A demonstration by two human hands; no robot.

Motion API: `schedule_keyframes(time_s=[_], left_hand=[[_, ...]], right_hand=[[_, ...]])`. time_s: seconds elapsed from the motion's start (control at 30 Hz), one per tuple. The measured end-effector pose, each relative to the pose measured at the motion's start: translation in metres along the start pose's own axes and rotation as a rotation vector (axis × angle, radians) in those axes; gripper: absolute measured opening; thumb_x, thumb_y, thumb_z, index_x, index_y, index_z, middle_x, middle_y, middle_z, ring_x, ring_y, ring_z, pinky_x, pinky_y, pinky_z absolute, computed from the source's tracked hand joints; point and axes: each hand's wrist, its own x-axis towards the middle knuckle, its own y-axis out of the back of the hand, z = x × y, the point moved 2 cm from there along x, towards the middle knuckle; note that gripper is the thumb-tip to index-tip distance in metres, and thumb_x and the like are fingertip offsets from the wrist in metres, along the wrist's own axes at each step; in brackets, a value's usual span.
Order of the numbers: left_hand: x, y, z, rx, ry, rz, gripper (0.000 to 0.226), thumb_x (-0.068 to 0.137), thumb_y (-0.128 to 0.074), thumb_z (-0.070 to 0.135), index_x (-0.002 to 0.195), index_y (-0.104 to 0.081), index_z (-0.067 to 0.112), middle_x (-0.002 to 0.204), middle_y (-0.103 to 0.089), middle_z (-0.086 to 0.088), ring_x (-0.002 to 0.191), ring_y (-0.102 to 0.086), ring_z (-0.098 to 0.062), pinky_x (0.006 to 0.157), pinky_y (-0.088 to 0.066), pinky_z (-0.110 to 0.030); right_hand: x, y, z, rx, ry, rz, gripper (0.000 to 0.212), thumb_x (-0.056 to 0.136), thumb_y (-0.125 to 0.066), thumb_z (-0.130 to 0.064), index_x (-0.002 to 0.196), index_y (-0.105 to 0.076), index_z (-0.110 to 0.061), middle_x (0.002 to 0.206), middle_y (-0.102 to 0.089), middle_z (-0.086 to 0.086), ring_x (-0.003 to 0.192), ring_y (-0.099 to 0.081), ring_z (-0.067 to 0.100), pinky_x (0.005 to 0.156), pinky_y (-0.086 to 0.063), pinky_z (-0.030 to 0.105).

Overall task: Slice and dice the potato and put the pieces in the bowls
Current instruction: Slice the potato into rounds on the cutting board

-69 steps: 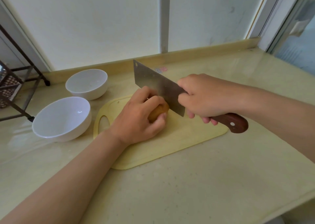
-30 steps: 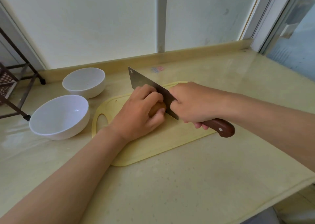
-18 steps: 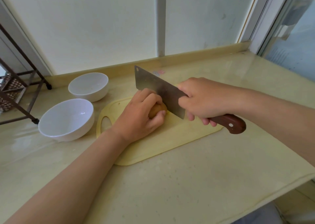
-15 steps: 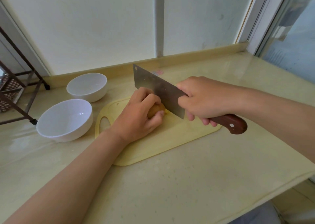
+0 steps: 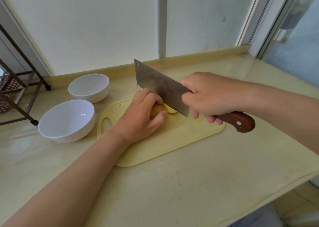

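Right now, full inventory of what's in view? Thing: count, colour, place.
Bowl: 2, white, nothing visible inside, left of the board; the second sits farther back.
Cutting board: 1, pale yellow, on the counter, handle hole at its left end.
Potato: 1, brown skin, on the board under the left hand; a pale cut slice lies beside it.
Cleaver: 1, steel blade with brown wooden handle, raised over the potato.
Counter: 1, beige.
Metal rack: 1, dark, far left edge, partly in view.
Left hand: holds the potato.
Right hand: grips the cleaver.
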Motion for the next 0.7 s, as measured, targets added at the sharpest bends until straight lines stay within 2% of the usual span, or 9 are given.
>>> schedule_keyframes(time_s=[0.1,0.27,0.5,0.7], left_hand=[[-0.0010,0.0013,0.0012,-0.010,0.006,-0.025,0.027,0.087,-0.051,0.028,0.102,-0.058,0.006,0.104,-0.053,-0.006,0.096,-0.047,-0.021,0.086,-0.039,-0.022],[-0.0010,0.0030,0.0022,-0.035,0.007,-0.026,0.026,0.089,-0.048,0.026,0.103,-0.057,0.006,0.104,-0.051,-0.007,0.097,-0.046,-0.022,0.087,-0.039,-0.025],[-0.0020,0.0018,0.0020,-0.021,0.009,-0.035,0.025,0.089,-0.048,0.025,0.104,-0.056,0.007,0.105,-0.050,-0.005,0.098,-0.044,-0.019,0.089,-0.033,-0.016],[-0.0016,0.0024,0.0011,-0.024,0.017,-0.027,0.026,0.090,-0.047,0.025,0.104,-0.057,0.006,0.104,-0.051,-0.007,0.097,-0.046,-0.021,0.089,-0.037,-0.023]], right_hand=[[-0.0009,0.0009,-0.0015,-0.011,-0.002,0.001,0.014,0.098,-0.039,-0.008,0.089,-0.050,-0.008,0.072,-0.069,0.014,0.035,-0.053,0.018,0.041,-0.050,0.030],[-0.0027,0.0016,-0.0029,-0.015,-0.002,-0.010,0.015,0.098,-0.038,-0.007,0.087,-0.048,-0.010,0.078,-0.071,0.016,0.035,-0.053,0.018,0.041,-0.050,0.030],[-0.0050,0.0010,-0.0036,-0.039,-0.004,-0.010,0.013,0.097,-0.038,-0.009,0.093,-0.051,-0.007,0.079,-0.071,0.016,0.041,-0.057,0.023,0.041,-0.052,0.032],[-0.0026,-0.0031,-0.0067,-0.111,-0.002,-0.030,0.014,0.100,-0.037,-0.013,0.090,-0.046,-0.010,0.083,-0.069,0.020,0.038,-0.057,0.022,0.040,-0.049,0.029]])
